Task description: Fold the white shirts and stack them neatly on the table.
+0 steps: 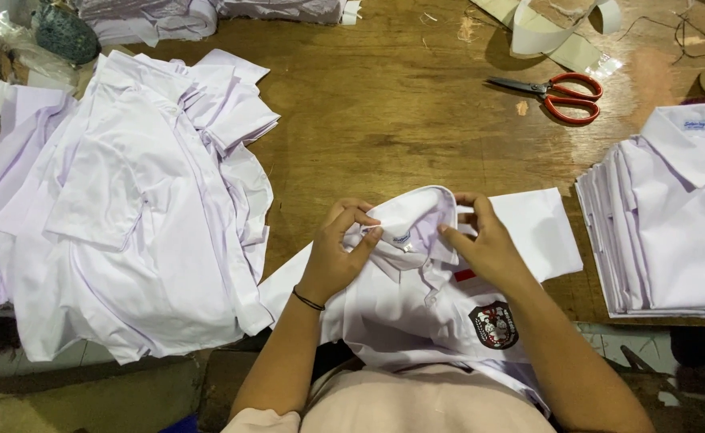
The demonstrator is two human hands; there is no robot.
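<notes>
A white short-sleeved shirt (416,313) with a dark round badge on its pocket lies face up at the near edge of the wooden table (384,112), partly over my lap. My left hand (338,252) pinches the left side of its collar (413,218) between thumb and fingers. A thin black band is on that wrist. My right hand (484,244) grips the collar's right side near the top button. Both hands hold the collar standing up.
A loose heap of white shirts (136,200) covers the table's left side. A neat stack of folded white shirts (673,216) sits at the right edge. Red-handled scissors (561,92) lie at the back right, near cardboard strips (553,32).
</notes>
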